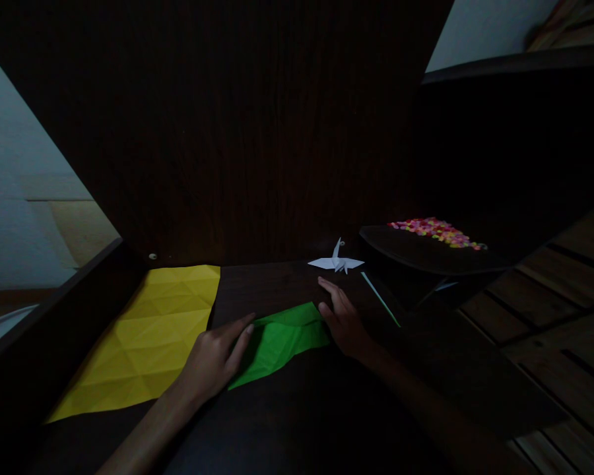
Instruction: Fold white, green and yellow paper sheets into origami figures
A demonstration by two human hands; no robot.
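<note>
left hand [215,359], right hand [344,320] — flat on green paper [282,340], tray [416,254] — coloured bits [435,231]

green paper [282,340] partly under both hands, yellow sheet [148,336] corner hidden by ledge, beads [435,232] too small

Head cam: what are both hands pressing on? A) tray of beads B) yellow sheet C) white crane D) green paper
D. The left hand and right hand both lie flat on the green paper; the yellow sheet lies untouched beside the left hand, and the white crane sits beyond the right.
</note>
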